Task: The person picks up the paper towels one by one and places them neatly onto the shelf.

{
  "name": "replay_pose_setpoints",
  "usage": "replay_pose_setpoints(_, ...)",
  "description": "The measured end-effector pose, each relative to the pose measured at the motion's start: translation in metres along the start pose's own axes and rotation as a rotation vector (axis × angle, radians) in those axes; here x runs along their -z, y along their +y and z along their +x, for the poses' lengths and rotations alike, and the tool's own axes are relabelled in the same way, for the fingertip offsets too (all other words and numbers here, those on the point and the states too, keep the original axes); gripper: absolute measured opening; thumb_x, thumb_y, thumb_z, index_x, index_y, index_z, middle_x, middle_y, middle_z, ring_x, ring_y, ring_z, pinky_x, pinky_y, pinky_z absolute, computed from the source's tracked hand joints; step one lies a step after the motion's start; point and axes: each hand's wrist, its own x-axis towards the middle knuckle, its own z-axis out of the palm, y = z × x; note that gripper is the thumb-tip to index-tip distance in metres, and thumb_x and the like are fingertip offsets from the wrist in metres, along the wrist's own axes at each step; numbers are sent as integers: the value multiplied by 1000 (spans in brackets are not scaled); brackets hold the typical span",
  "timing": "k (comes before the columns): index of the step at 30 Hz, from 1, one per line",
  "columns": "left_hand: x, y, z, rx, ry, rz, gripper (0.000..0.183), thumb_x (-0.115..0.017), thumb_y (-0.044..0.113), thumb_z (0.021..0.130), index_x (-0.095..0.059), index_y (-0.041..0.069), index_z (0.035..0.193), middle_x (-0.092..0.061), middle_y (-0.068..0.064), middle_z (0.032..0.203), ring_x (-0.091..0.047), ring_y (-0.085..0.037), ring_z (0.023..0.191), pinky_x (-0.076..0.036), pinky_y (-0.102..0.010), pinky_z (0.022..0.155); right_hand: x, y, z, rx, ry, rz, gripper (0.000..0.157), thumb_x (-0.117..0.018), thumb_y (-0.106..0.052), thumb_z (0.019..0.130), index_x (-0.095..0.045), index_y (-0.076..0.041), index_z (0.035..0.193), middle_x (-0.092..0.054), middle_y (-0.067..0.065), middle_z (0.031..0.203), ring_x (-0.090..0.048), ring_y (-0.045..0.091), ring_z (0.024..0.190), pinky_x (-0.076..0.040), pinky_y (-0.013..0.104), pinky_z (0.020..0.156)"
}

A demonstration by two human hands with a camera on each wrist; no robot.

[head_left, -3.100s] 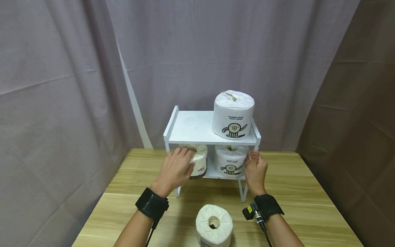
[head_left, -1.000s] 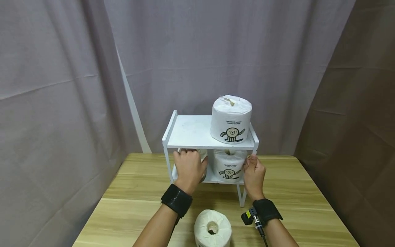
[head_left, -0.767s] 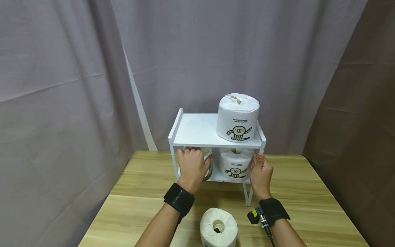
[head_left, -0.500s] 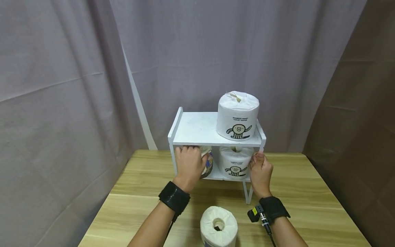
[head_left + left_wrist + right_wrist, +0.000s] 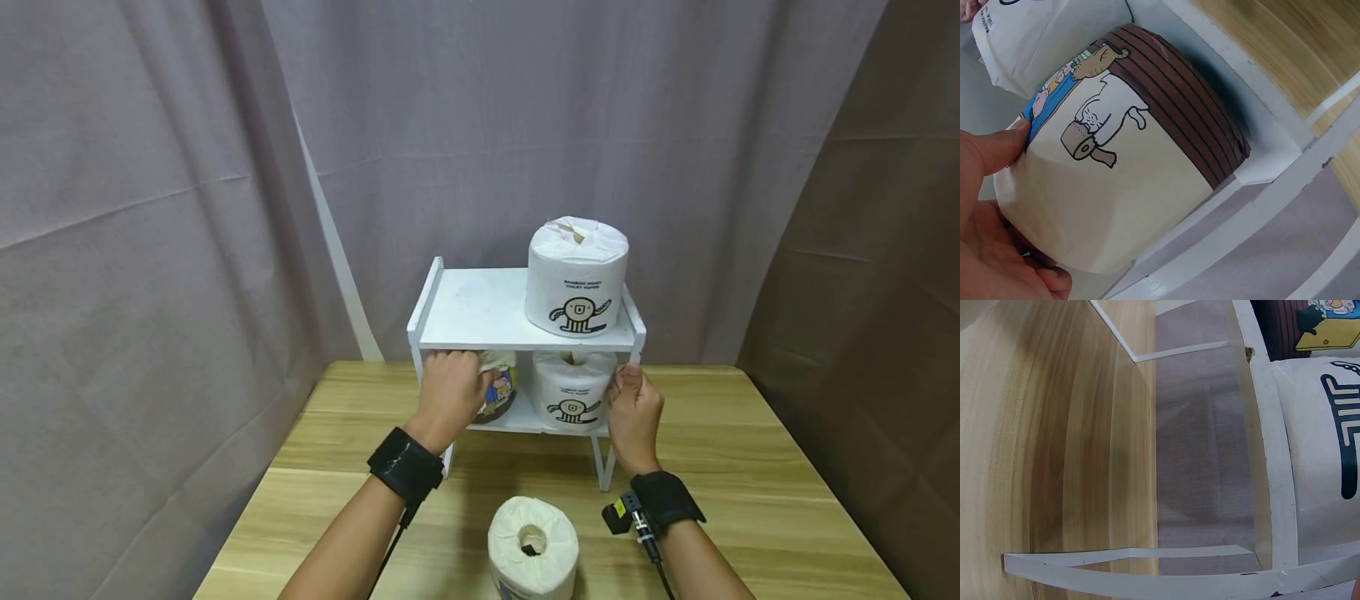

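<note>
A toilet roll in a cream wrapper with a brown band and cartoon print (image 5: 1166,156) sits on the lower level of a white two-tier shelf (image 5: 480,308), at its left end. My left hand (image 5: 450,387) grips it, thumb on the printed side and fingers curled over its top end, as the left wrist view shows. In the head view that hand hides the roll's left part. My right hand (image 5: 633,417) holds the shelf's right upright, close beside a white-wrapped toilet roll (image 5: 573,396) on the lower level. Only a sliver of that hand shows in the right wrist view.
Another white toilet roll (image 5: 577,283) stands on the upper level, at the right. A cream toilet roll (image 5: 551,554) stands upright on the wooden table (image 5: 750,467) in front of the shelf. Grey curtains (image 5: 480,125) hang behind.
The left hand has pushed the cream roll deeper into the lower level and turned it, bringing its coloured cartoon print round to the front. The right hand has stayed at the upright.
</note>
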Motion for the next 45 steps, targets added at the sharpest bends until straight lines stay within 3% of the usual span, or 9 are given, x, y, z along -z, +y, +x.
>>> replay_pose_setpoints(8,2,-2,2,8,-43,-29,40,-84,39,91,-77,6,111,-78,-10,92,-74,-34,91,-54,-45,73,0,11,2,0,7,19,60,-38,-25,117,-36,14,71,-36,-13,59,-34,-2,52,-29,16,54)
replay_pose_setpoints(15,5,-8,3,-3,-97,-99,45,-83,34,93,-73,5,126,-77,-14,112,-68,-36,117,-49,-54,100,2,34,5,-1,9,31,60,-37,-25,117,-36,15,72,-36,-12,58,-33,0,52,-29,17,54)
replay_pose_setpoints(22,4,-9,5,-21,-173,-88,45,-81,34,95,-72,10,132,-72,-12,129,-57,-36,133,-39,-56,112,3,1,3,17,6,-16,61,-38,-27,117,-39,16,74,-36,-11,60,-35,-1,54,-29,17,55)
replay_pose_setpoints(31,3,-10,-1,-31,-197,-34,33,-81,33,95,-74,13,121,-74,-10,126,-61,-41,123,-44,-55,100,0,1,1,18,-4,-1,59,-36,-26,117,-38,11,72,-36,-8,59,-34,-2,53,-29,16,54)
replay_pose_setpoints(35,1,-11,-2,-40,-198,-32,29,-81,31,96,-74,13,117,-73,-10,127,-61,-41,121,-44,-55,97,0,3,0,17,-4,1,60,-36,-24,117,-36,15,72,-36,-7,59,-34,-1,52,-29,16,54)
replay_pose_setpoints(38,0,-12,-3,-36,-198,-43,31,-81,30,95,-73,12,119,-72,-10,130,-59,-42,124,-42,-55,100,-1,5,0,20,-6,3,62,-36,-24,117,-37,19,73,-35,-5,59,-33,3,52,-29,17,54)
replay_pose_setpoints(45,-1,-12,-5,-42,-197,-30,38,-82,29,94,-71,11,126,-71,-9,134,-58,-41,122,-43,-54,98,-1,10,1,6,1,19,61,-37,-26,117,-36,15,72,-35,-10,59,-33,1,52,-29,17,54)
